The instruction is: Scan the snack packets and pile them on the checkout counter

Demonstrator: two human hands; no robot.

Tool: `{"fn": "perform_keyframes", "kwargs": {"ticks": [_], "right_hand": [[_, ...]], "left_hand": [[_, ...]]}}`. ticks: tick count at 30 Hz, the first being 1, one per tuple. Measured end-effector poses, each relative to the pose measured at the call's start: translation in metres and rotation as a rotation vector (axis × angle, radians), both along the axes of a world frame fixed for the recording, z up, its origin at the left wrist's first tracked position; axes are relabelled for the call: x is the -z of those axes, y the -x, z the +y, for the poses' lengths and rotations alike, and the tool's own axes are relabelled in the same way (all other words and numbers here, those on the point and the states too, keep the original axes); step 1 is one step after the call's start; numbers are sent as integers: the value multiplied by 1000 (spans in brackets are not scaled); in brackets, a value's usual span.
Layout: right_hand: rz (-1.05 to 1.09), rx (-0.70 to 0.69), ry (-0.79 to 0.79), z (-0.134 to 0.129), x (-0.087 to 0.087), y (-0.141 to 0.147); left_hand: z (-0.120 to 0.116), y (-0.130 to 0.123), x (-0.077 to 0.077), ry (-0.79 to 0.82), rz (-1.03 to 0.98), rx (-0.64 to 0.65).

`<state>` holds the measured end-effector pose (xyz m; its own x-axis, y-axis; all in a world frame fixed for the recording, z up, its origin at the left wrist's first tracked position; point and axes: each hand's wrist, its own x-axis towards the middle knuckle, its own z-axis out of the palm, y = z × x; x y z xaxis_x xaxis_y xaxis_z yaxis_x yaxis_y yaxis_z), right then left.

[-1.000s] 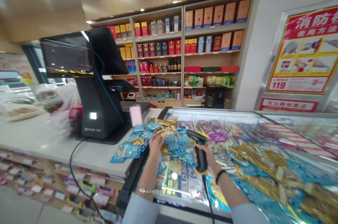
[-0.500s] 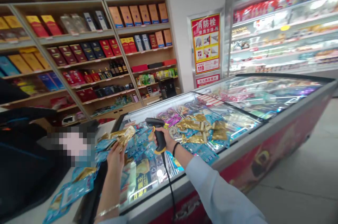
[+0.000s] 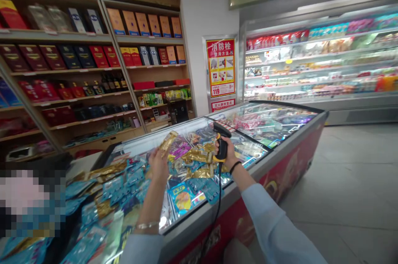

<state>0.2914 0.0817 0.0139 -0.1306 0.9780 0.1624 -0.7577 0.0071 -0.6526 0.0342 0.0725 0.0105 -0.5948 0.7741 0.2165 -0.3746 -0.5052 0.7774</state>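
Observation:
My left hand (image 3: 158, 168) is raised over the glass lid of a chest freezer (image 3: 245, 131), pinching a narrow gold foil packet (image 3: 168, 143) by its lower end. My right hand (image 3: 229, 153) grips a black handheld barcode scanner (image 3: 222, 147) with yellow trim, its head tilted up and its coiled-free black cable (image 3: 219, 189) hanging down past the freezer's edge. Below and between my hands lie gold foil packets (image 3: 199, 156) and blue packets (image 3: 124, 183), spread over the lid and the counter.
A pixelated patch (image 3: 27, 197) hides the lower left corner. Wooden shelves of boxed liquor (image 3: 71, 56) stand behind, a lit refrigerated display case (image 3: 323, 56) stands to the right, and a tiled floor (image 3: 338, 181) runs beside the freezer's red front (image 3: 273, 181).
The view has swung right. My left hand, on the blue packets a second ago, now lifts a gold packet higher. The scanner stays in my right hand.

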Motion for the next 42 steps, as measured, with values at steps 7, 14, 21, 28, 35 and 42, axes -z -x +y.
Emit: {"fn": "perform_keyframes", "kwargs": {"ticks": [7, 14, 21, 28, 35, 42], "right_hand": [[-126, 70, 77, 15, 58, -55], [-160, 114, 119, 15, 75, -55], [-132, 135, 203, 21, 79, -56], [-147, 139, 252, 24, 78, -54], [-143, 133, 234, 28, 84, -55], [-144, 140, 209, 31, 89, -56]], "left_hand": [[18, -70, 50, 147, 817, -136], [17, -75, 78, 294, 1366, -265], [31, -61, 88, 151, 1329, -154], [34, -60, 94, 151, 1413, -173], [33, -59, 91, 125, 1463, -186], [30, -60, 88, 128, 1454, -167]]}}
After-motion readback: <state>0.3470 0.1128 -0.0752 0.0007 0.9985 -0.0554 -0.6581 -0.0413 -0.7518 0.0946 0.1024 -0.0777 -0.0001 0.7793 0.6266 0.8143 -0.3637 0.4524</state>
